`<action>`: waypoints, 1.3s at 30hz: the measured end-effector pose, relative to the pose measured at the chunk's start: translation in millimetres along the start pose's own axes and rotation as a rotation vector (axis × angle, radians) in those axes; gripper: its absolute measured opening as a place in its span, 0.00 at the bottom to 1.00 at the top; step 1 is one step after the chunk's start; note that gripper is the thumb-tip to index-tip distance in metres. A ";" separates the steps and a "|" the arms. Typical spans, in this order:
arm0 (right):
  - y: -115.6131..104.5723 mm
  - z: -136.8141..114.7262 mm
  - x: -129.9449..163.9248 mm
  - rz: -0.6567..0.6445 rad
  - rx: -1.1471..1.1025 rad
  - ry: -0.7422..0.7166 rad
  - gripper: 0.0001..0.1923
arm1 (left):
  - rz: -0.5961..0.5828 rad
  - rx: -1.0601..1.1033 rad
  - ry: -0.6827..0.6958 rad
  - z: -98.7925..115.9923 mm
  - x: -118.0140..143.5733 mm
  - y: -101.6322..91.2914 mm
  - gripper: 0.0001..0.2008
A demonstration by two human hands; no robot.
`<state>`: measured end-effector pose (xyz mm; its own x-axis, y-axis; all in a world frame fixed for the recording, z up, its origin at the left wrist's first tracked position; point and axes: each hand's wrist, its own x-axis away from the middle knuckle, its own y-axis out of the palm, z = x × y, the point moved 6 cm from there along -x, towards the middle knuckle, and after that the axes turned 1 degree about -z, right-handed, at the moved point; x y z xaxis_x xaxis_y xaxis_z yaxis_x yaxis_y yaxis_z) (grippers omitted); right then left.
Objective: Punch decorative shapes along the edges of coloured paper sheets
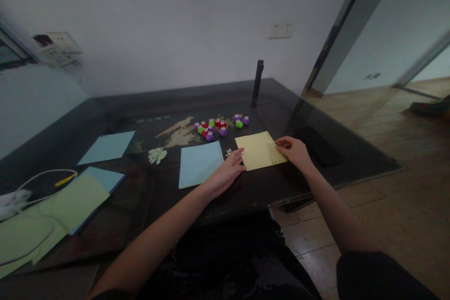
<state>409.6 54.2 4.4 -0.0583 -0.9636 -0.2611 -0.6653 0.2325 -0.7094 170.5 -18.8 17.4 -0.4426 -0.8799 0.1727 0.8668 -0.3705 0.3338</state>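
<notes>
Dark glass-topped table [116, 225] across the middle and lower left of the frame, wooden floor to the right.

Green sheets [52, 215] with a blue one beneath at lower left, a white cable [31, 187] trailing over them. One more pale blue sheet [106, 147] left of centre.

At centre, a blue sheet [198, 164] with a punched right edge; just right of it, the yellow sheet [258, 150], punched along its top-right edge.

Left hand [227, 171] flat and loosely open, fingertips pressing the yellow sheet's left edge, heel over the blue sheet's corner; gripping nothing. Right hand [293, 149] at the sheet's right corner, fingers curled to the paper edge; whether pinching or only touching, cannot tell.

Above centre, a cluster of small craft punches [220, 126] in red, green and purple. Left of the blue sheet, a little heap of paper cut-outs [157, 154].

Best kept steady for squaring the sheet: light, even pressure from both sides, paper flat to the glass, no dragging across the slick surface, punched border clear of creasing, punches near enough to reach without shifting the sheet.
</notes>
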 end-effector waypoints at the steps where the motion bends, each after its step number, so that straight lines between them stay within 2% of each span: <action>1: -0.6 -1.5 -0.5 0.011 0.016 -0.013 0.10 | -0.012 -0.066 0.025 4.5 1.6 -1.1 0.31; 3: -2.1 -8.8 -1.6 0.034 0.044 -0.050 0.10 | -0.025 -0.232 0.101 17.7 5.7 -8.3 0.27; 5: -2.0 -23.2 -2.5 0.048 0.052 -0.102 0.09 | -0.013 -0.427 0.179 33.2 9.5 -24.7 0.22; 7: 2.2 -45.3 -3.3 0.038 0.033 -0.173 0.08 | 0.041 -0.654 0.255 48.0 11.6 -51.6 0.17; 9: 13.8 -73.5 -4.3 -0.018 0.004 -0.252 0.07 | 0.176 -0.942 0.335 60.8 12.1 -87.0 0.14; 11: 32.2 -104.6 -6.7 -0.095 -0.022 -0.333 0.07 | 0.280 -1.191 0.376 66.6 10.4 -121.5 0.14; 13: 56.8 -135.2 -11.1 -0.185 -0.007 -0.426 0.08 | 0.384 -1.312 0.385 67.6 7.8 -152.3 0.15; 16: 97.5 -167.9 -23.0 -0.295 0.078 -0.516 0.10 | 0.447 -1.384 0.374 61.9 4.3 -177.3 0.15; 20: 141.5 -179.2 -37.3 -0.391 0.259 -0.535 0.15 | 0.441 -1.469 0.348 49.3 2.5 -175.5 0.16; 23: 155.1 -176.5 -35.5 -0.406 0.346 -0.584 0.20 | 0.436 -1.503 0.266 40.1 2.0 -169.1 0.22; 28: 155.5 -170.2 -26.6 -0.396 0.399 -0.604 0.22 | 0.413 -1.515 0.210 36.8 2.7 -164.3 0.24; 39: 152.0 -174.4 -22.5 -0.383 0.359 -0.602 0.21 | 0.423 -1.569 0.254 38.3 2.3 -163.8 0.25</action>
<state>180.0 88.1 16.6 0.6059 -0.7719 -0.1924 -0.2712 0.0270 -0.9621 18.7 51.3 -1.3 -0.2185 -0.9555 -0.1984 0.3504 0.1129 -0.9298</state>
